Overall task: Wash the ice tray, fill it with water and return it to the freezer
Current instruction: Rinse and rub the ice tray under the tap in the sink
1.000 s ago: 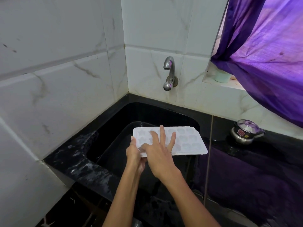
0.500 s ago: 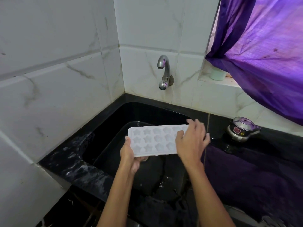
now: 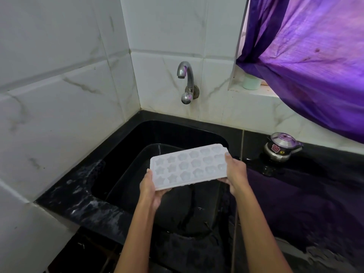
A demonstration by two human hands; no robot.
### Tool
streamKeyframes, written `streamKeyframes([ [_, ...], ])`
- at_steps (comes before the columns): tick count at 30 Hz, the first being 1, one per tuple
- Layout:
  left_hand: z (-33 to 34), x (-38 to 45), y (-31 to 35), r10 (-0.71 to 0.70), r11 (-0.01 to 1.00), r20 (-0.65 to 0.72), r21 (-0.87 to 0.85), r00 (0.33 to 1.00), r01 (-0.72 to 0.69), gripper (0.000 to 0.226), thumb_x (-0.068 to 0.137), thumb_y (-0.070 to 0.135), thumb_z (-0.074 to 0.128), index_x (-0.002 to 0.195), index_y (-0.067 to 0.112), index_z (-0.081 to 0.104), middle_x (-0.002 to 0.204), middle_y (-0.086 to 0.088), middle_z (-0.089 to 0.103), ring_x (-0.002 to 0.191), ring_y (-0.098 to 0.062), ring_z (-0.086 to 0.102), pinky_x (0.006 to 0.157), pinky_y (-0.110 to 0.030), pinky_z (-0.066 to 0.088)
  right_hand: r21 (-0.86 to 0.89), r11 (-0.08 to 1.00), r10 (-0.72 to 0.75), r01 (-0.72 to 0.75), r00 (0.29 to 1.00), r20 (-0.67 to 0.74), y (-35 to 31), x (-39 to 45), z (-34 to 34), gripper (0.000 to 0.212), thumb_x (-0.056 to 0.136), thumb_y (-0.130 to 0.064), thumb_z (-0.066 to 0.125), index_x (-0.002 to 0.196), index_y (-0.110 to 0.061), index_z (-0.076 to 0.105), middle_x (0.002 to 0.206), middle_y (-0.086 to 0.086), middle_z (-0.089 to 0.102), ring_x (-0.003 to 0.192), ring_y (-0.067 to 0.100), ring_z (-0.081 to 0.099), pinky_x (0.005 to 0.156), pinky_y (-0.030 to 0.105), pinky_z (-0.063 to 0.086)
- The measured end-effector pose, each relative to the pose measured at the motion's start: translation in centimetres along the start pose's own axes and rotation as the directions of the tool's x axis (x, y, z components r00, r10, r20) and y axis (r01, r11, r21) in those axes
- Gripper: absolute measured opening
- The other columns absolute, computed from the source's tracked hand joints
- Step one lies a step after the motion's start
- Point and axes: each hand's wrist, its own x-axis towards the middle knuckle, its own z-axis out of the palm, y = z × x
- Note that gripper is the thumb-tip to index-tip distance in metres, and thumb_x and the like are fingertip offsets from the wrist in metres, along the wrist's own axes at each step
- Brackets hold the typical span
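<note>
A white ice tray (image 3: 189, 166) with star and flower shaped cells is held level over the black sink (image 3: 126, 154), cells facing up. My left hand (image 3: 150, 187) grips its near left end, thumb on the rim and fingers underneath. At the tray's right end, my right hand (image 3: 234, 172) holds on with the thumb on top. Above and behind the tray, the metal tap (image 3: 186, 79) on the tiled wall runs no water.
A small steel pot with a lid (image 3: 280, 147) stands on the black counter to the right of the sink. A purple curtain (image 3: 307, 56) hangs over the window ledge, where a pale green cup (image 3: 251, 82) sits. White tiled walls close the left and back.
My right hand left the tray's cells, slid across to its right end and now grips that end. The tray has levelled out, held by both hands.
</note>
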Motion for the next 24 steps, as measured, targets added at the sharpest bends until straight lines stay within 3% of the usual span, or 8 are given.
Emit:
streamKeyframes([
  [2,-0.3,0.5,-0.5,0.0,0.999,-0.028,0.055,1.0,0.002,0.041,0.103,0.034,0.032,0.105,0.001,0.057,0.095,-0.014,0.067,0.089,-0.031,0.065,0.082,-0.051,0.053,-0.075,0.994,-0.089,0.085,0.994,-0.058,0.0,0.1,0.0,0.044,0.097,-0.036,0.049,0.086,0.004,0.061,0.092,0.021,0.068,0.086,0.034,0.067,0.07,0.046,0.058],
  [3,-0.4,0.8,-0.8,-0.007,0.996,-0.039,0.091,0.999,0.01,0.042,0.103,0.033,0.032,0.106,-0.001,0.056,0.094,-0.014,0.067,0.088,-0.031,0.065,0.082,-0.049,0.053,-0.123,0.983,-0.147,0.138,0.987,-0.071,-0.1,0.0,0.0,0.047,0.097,-0.037,0.048,0.083,0.007,0.058,0.083,0.02,0.065,0.079,0.032,0.065,0.071,0.042,0.057],
  [6,-0.7,1.8,-1.7,-0.051,0.977,-0.07,0.202,0.996,0.064,0.046,0.102,0.033,0.035,0.122,-0.006,0.051,0.102,-0.016,0.064,0.095,-0.032,0.062,0.087,-0.046,0.049,-0.268,0.92,-0.309,0.287,0.95,-0.043,-0.6,-0.6,0.1,0.046,0.099,-0.035,0.044,0.06,-0.01,0.038,0.06,0.001,0.04,0.059,0.015,0.04,0.057,0.032,0.031],
  [8,-0.8,2.2,-2.4,-0.089,0.961,-0.077,0.255,0.993,0.106,0.049,0.101,0.032,0.037,0.129,-0.007,0.047,0.118,-0.022,0.06,0.108,-0.036,0.058,0.092,-0.046,0.047,-0.364,0.86,-0.384,0.357,0.923,-0.001,-0.9,-0.9,0.2,0.043,0.1,-0.036,0.041,0.063,-0.013,0.041,0.062,-0.001,0.043,0.066,0.017,0.043,0.061,0.034,0.033],
  [12,-0.7,2.7,-3.5,-0.135,0.938,-0.079,0.31,0.988,0.153,0.048,0.1,0.031,0.042,0.131,-0.005,0.045,0.128,-0.023,0.055,0.116,-0.037,0.054,0.088,-0.041,0.046,-0.478,0.753,-0.464,0.452,0.88,0.102,-1.1,-1.4,0.8,0.036,0.101,-0.037,0.038,0.101,-0.013,0.065,0.087,0.005,0.064,0.093,0.027,0.055,0.08,0.038,0.042],
  [17,-0.4,2.6,-3.9,-0.141,0.915,-0.056,0.375,0.988,0.152,0.022,0.098,0.031,0.045,0.103,0.01,0.05,0.09,-0.01,0.056,0.081,-0.023,0.055,0.066,-0.031,0.044,-0.565,0.636,-0.511,0.525,0.836,0.2,-1.1,-2.4,1.7,0.033,0.101,-0.04,0.037,0.12,-0.023,0.06,0.09,0.002,0.065,0.083,0.022,0.056,0.071,0.034,0.042],
  [21,0.1,2.6,-3.9,-0.126,0.91,-0.047,0.392,0.991,0.135,0.023,0.097,0.027,0.044,0.077,0.016,0.05,0.071,-0.002,0.048,0.059,-0.014,0.042,0.053,-0.027,0.032,-0.63,0.529,-0.527,0.569,0.802,0.282,-1.1,-3.2,2.8,0.038,0.101,-0.04,0.037,0.132,-0.024,0.052,0.087,0.002,0.064,0.087,0.027,0.062,0.074,0.036,0.045],
  [24,0.6,2.3,-3.6,-0.124,0.894,-0.038,0.43,0.992,0.128,0.022,0.097,0.032,0.045,0.089,0.015,0.055,0.082,-0.004,0.054,0.069,-0.017,0.05,0.059,-0.031,0.039,-0.657,0.45,-0.529,0.605,0.773,0.35,-1.4,-4.0,3.2,0.044,0.101,-0.038,0.038,0.142,-0.023,0.042,0.103,0.005,0.066,0.1,0.026,0.061,0.08,0.036,0.045],
])
